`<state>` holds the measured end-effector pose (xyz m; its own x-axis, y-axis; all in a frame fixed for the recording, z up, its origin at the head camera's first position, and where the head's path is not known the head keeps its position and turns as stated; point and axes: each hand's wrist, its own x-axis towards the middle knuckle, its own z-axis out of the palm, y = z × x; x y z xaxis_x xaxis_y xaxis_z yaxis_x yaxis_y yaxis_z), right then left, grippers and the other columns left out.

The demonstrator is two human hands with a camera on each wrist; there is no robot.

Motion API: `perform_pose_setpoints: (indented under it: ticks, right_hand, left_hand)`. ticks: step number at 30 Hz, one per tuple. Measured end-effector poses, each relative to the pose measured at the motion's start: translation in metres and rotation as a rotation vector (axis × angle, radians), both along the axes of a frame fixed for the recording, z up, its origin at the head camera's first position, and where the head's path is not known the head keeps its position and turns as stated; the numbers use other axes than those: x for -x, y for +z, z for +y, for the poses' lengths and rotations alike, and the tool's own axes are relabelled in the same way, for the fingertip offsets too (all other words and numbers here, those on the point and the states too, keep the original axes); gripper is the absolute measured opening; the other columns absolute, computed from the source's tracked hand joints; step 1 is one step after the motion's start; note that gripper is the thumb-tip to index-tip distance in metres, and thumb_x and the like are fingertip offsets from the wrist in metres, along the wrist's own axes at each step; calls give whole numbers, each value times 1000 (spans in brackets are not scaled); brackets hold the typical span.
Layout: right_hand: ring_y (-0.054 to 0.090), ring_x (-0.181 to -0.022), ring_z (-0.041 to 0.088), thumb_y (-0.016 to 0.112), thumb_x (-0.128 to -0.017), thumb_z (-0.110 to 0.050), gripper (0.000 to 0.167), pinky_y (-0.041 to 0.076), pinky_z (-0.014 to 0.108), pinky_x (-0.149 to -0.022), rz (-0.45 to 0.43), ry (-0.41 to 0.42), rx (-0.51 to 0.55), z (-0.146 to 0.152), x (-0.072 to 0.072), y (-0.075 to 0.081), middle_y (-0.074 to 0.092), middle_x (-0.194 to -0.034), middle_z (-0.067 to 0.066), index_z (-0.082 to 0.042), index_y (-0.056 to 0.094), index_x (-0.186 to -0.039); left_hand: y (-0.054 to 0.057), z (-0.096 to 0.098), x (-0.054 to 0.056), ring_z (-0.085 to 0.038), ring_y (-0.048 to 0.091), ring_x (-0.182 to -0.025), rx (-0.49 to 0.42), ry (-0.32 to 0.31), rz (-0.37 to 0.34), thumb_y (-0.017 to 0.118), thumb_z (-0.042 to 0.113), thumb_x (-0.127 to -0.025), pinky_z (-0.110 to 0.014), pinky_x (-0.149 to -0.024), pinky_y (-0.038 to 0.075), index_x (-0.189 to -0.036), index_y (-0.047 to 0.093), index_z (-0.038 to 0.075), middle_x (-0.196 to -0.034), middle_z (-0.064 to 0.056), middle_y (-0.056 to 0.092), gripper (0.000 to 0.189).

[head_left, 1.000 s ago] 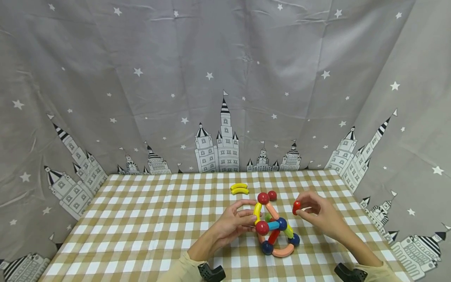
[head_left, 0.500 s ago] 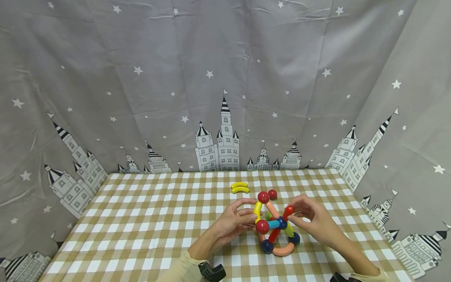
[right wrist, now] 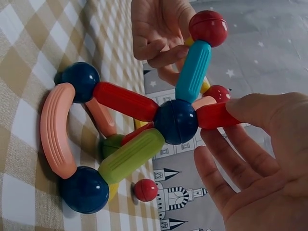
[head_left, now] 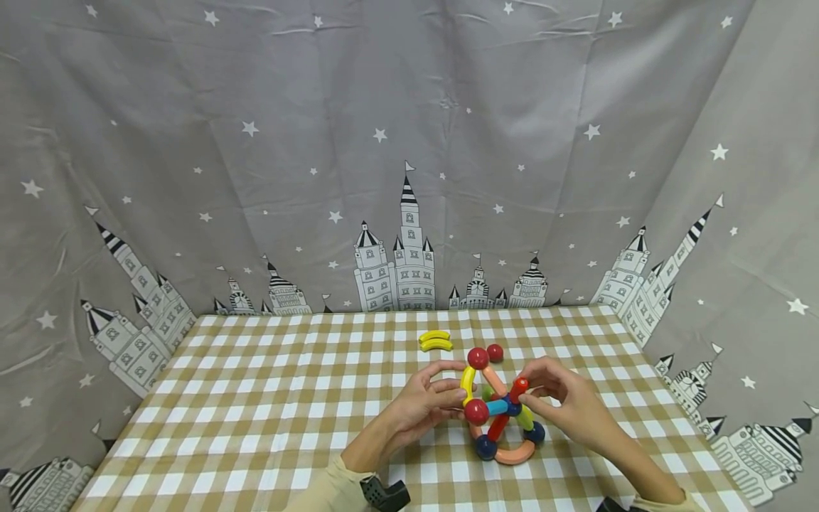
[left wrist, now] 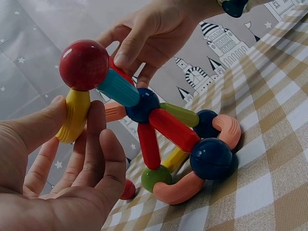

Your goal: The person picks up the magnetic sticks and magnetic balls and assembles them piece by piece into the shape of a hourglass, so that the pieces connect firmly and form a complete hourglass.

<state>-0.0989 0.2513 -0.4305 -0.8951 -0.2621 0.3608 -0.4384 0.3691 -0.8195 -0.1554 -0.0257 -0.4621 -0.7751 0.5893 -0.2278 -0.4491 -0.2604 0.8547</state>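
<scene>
A structure of coloured magnetic rods and balls stands on the checked cloth. My left hand (head_left: 422, 402) pinches its curved yellow rod (left wrist: 74, 115), which runs between two red balls, one of them the near ball (head_left: 476, 412). My right hand (head_left: 566, 402) pinches a short red rod (right wrist: 216, 115) between thumb and fingers. That rod's lower end sits against the dark blue ball (right wrist: 175, 121) at the top of the structure. From this ball a light blue rod (right wrist: 193, 72), a lime rod (right wrist: 132, 155) and red rods branch off. Lower down, curved peach rods (right wrist: 57, 130) join blue balls and a green ball (left wrist: 156, 179).
Two curved yellow rods (head_left: 436, 340) lie side by side on the cloth behind the structure. A loose red ball (head_left: 495, 353) rests near them, to the right. The checked tablecloth (head_left: 256, 398) reaches back to a grey castle-print curtain (head_left: 409, 142).
My right hand has moved left with the red rod, bringing its end from apart to against the top blue ball. The left hand keeps its hold on the yellow rod.
</scene>
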Motion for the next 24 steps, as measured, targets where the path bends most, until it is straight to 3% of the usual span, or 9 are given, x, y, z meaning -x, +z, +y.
perform_pose_setpoints:
  ticks: [3,9,17,24]
  right_hand:
    - [71,-93,20,77,-91,-4,25,59,31,-80,-11,49,7,3,2,0,67,-109,6,-9,65,-113]
    - [69,-105,21,70,-96,-2,28,58,33,-86,-122,175,29,20,16,4,66,-119,15,-5,63,-123]
    - [70,-102,34,72,-96,-5,27,58,31,-81,-101,84,-97,28,53,-8,67,-122,18,-5,66,-122]
    - [72,-96,29,73,-94,-3,30,58,33,-80,-126,33,-216,24,85,-22,66,-124,24,-5,68,-124]
  left_hand:
    - [-1,0,0,-22,71,-93,-3,-3,3,69,6,-98,-37,-84,58,-144,51,8,-134,-26,62,49]
    - [-1,-1,0,-21,71,-92,-19,-12,10,68,5,-98,-36,-83,59,-143,51,9,-132,-25,64,48]
    - [0,-2,-1,-21,72,-91,-27,-16,8,68,4,-98,-35,-82,59,-144,49,7,-130,-24,66,50]
    - [-1,-2,-1,-21,72,-91,-35,-20,9,68,4,-98,-36,-82,58,-142,51,9,-128,-22,68,46]
